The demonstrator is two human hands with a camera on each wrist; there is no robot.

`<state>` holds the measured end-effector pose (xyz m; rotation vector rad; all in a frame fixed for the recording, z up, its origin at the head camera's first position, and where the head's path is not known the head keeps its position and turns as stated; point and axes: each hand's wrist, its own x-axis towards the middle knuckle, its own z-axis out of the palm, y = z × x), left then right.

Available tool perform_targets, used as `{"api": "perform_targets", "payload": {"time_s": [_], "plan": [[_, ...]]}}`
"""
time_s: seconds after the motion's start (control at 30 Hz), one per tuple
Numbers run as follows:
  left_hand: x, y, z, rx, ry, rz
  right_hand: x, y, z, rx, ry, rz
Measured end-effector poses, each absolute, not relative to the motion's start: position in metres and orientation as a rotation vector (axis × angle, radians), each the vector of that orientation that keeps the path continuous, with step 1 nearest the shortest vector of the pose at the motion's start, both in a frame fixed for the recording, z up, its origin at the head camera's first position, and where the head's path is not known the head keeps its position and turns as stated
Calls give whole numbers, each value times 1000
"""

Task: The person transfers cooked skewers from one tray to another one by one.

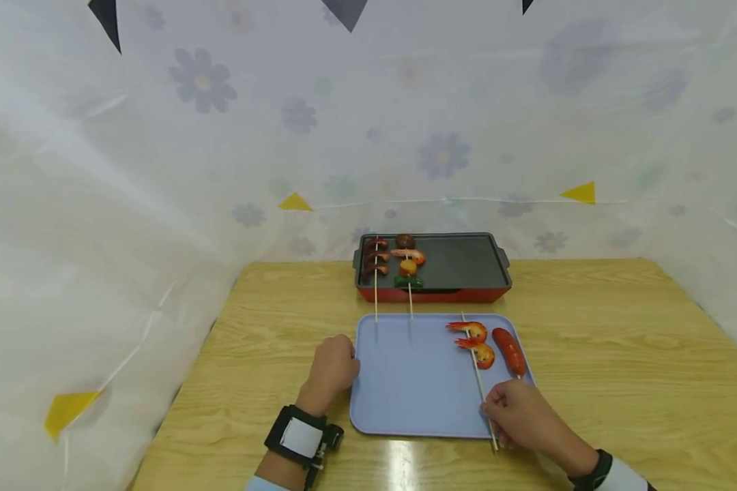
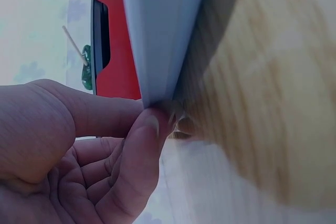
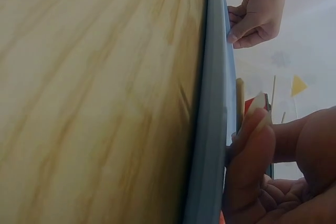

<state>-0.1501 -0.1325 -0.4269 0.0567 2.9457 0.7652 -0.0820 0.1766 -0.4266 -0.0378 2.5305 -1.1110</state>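
Note:
A pale blue tray [image 1: 417, 382] lies on the table, with my left hand [image 1: 334, 365] pinching its left edge between thumb and fingers. In the left wrist view, the tray's side [image 2: 163, 35] runs down to those fingertips. At the tray's right side lies a shrimp skewer [image 1: 480, 351] with orange-red shrimp on a wooden stick. My right hand [image 1: 518, 417] pinches the lower part of that stick by the tray's near right corner. Beside the shrimp lies a sausage skewer [image 1: 508, 351], its stick mostly hidden by the right hand.
Behind the tray stands a red grill [image 1: 460, 262] with a black plate. On its left lie a skewer of brown pieces [image 1: 377, 257] and a mixed skewer [image 1: 408, 267], their sticks overhanging the front. The wooden table [image 1: 602, 354] meets a flowered sheet [image 1: 442, 123] at the back.

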Motion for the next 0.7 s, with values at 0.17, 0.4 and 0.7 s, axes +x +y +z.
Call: {"api": "perform_targets", "payload": {"time_s": [0.17,0.4,0.7], "plan": [[-151,-133,-428,53,2947,761,-82,172,-426,-48,2535,-1080],[-151,-133,-428,46,2940,766,-83,170,-425,-149,2544,-1048],[-152,-133,-427,29,2923,769,-90,174,-421,-161,2670,-910]]}}
